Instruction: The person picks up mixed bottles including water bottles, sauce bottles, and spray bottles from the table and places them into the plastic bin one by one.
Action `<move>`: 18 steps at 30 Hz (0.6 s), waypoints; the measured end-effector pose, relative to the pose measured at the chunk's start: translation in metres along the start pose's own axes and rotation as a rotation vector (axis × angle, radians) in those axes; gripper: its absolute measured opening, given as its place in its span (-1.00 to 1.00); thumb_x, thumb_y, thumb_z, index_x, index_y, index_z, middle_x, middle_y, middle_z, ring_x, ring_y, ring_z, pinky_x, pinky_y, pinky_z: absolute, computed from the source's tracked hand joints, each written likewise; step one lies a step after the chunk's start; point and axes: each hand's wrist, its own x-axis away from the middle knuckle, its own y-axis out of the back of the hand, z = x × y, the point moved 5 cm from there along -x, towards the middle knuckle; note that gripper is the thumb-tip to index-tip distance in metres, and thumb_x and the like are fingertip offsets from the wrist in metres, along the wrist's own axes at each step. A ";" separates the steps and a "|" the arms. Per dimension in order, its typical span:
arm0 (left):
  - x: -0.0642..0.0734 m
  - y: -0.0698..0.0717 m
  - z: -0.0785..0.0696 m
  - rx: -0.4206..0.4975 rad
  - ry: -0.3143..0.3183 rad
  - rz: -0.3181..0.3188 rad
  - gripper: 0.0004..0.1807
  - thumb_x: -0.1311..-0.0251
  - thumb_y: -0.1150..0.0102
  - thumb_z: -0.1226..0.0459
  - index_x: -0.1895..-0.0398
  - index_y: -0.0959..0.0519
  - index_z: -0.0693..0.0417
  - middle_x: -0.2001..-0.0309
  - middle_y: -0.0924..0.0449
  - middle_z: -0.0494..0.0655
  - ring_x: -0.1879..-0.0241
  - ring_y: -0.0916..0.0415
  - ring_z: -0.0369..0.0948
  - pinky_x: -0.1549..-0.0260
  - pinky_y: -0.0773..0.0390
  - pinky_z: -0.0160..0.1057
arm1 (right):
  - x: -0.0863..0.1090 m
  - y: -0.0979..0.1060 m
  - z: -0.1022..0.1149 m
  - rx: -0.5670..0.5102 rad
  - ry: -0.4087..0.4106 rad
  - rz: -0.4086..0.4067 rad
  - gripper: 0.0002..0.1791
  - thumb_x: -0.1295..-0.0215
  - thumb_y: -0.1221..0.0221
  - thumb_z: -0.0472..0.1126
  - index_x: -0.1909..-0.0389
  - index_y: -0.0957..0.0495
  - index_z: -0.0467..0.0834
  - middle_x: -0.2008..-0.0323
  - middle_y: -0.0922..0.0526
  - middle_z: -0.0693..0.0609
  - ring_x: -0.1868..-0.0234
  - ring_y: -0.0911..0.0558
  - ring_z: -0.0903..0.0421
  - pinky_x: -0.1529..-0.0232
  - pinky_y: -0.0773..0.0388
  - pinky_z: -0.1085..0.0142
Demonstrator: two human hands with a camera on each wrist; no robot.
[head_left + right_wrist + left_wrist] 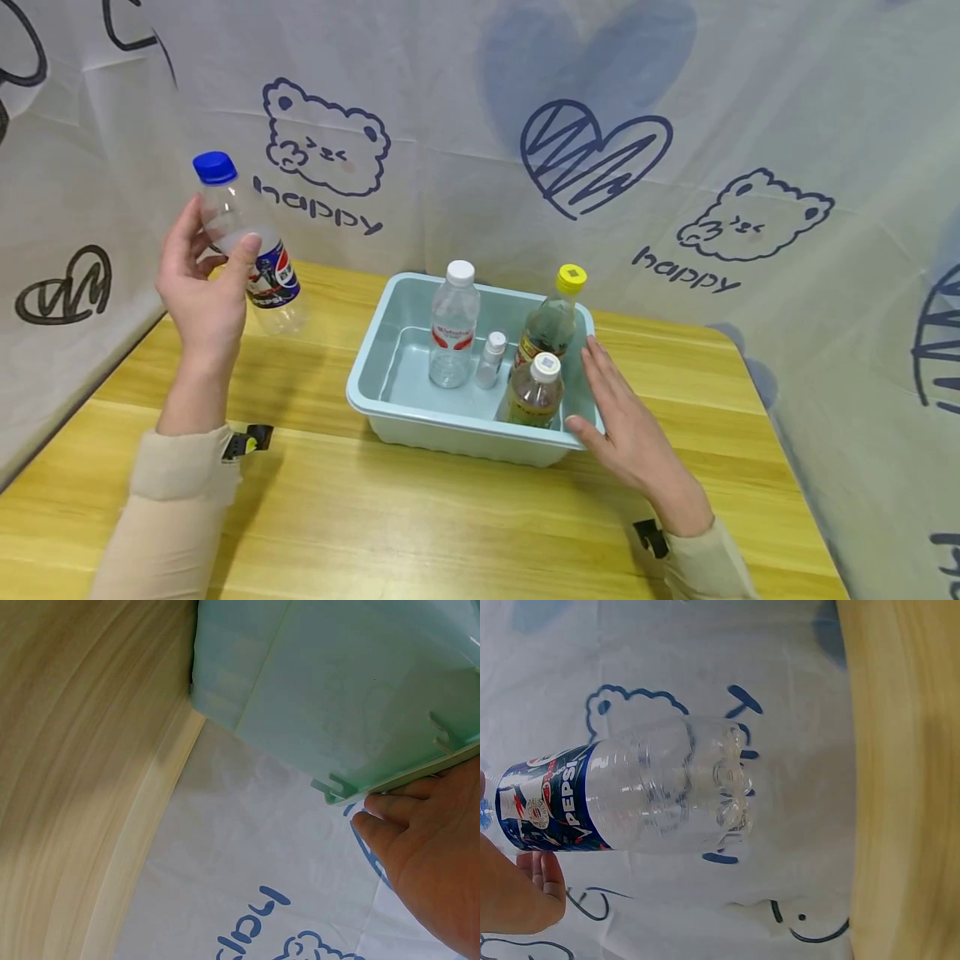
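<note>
My left hand [206,287] grips a clear Pepsi bottle [274,279] with a blue cap, tilted above the table at the left. In the left wrist view the bottle's ridged base [731,784] hangs clear of the wooden surface. My right hand [630,425] rests along the right rim of a light blue plastic basin [450,425], its fingers extended. Inside the basin stand a clear bottle with a white cap [453,329], a small white-capped vial [491,360], a yellow-capped bottle [551,321] and a white-capped bottle with a dark label [536,396].
The basin stands on a wooden table [315,508], whose right edge shows beyond my right hand. A pale cloth [465,192] with drawn bears and hearts hangs behind and at both sides. Each sleeve carries a black strap piece near the cuff.
</note>
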 end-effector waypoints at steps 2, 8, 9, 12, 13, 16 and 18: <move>0.002 -0.002 -0.005 0.037 0.000 0.004 -0.31 -0.20 -0.48 0.40 -0.43 -0.49 0.05 -0.25 -0.57 -0.12 -0.18 -0.50 -0.19 -0.01 -0.43 -0.35 | 0.000 0.000 0.000 -0.004 -0.006 0.003 -0.05 -0.60 0.14 0.33 -0.66 0.09 -0.28 -0.67 0.13 -0.19 -0.66 0.04 -0.17 -0.64 0.13 0.15; 0.009 -0.008 -0.021 0.211 -0.012 0.010 -0.23 -0.08 -0.59 0.33 -0.40 -0.50 0.16 -0.23 -0.58 -0.01 -0.16 -0.49 -0.14 -0.03 -0.44 -0.34 | 0.001 0.002 -0.001 -0.007 -0.013 -0.002 -0.05 -0.59 0.13 0.33 -0.66 0.08 -0.27 -0.67 0.13 -0.18 -0.66 0.04 -0.16 -0.64 0.11 0.13; 0.011 -0.009 -0.024 0.249 -0.018 0.010 -0.21 -0.04 -0.62 0.31 -0.39 -0.51 0.18 -0.22 -0.59 0.01 -0.15 -0.49 -0.14 -0.03 -0.44 -0.33 | 0.001 0.002 -0.001 -0.006 -0.012 -0.003 -0.05 -0.59 0.12 0.33 -0.66 0.08 -0.28 -0.67 0.12 -0.19 -0.66 0.04 -0.16 -0.64 0.12 0.15; 0.014 -0.011 -0.032 0.361 -0.041 0.012 -0.11 0.10 -0.70 0.22 -0.36 -0.52 0.24 -0.18 -0.61 0.06 -0.12 -0.51 -0.11 -0.02 -0.47 -0.32 | 0.001 0.002 -0.001 -0.005 -0.009 -0.003 -0.05 -0.59 0.11 0.32 -0.65 0.08 -0.28 -0.67 0.12 -0.20 -0.65 0.04 -0.17 -0.63 0.18 0.25; 0.015 -0.012 -0.035 0.393 -0.048 0.013 -0.09 0.15 -0.71 0.20 -0.35 -0.53 0.26 -0.17 -0.62 0.08 -0.11 -0.52 -0.10 -0.01 -0.48 -0.31 | 0.001 0.002 -0.001 -0.005 -0.008 -0.001 -0.05 -0.59 0.11 0.32 -0.66 0.08 -0.28 -0.67 0.12 -0.20 -0.65 0.04 -0.16 -0.63 0.18 0.25; 0.018 -0.012 -0.046 0.462 -0.064 0.025 -0.10 0.17 -0.72 0.22 -0.33 -0.55 0.27 -0.14 -0.62 0.13 -0.08 -0.53 -0.07 -0.01 -0.51 -0.29 | 0.001 0.002 0.000 -0.004 -0.013 0.000 -0.05 -0.59 0.13 0.33 -0.66 0.08 -0.28 -0.67 0.13 -0.19 -0.66 0.04 -0.16 -0.63 0.18 0.24; 0.020 -0.012 -0.053 0.498 -0.077 0.033 -0.12 0.17 -0.72 0.24 -0.31 -0.56 0.27 -0.15 -0.62 0.16 -0.08 -0.54 -0.05 0.00 -0.53 -0.27 | 0.001 0.001 0.000 -0.006 -0.017 0.002 -0.04 -0.59 0.14 0.34 -0.66 0.09 -0.27 -0.68 0.14 -0.17 -0.66 0.05 -0.15 -0.64 0.16 0.21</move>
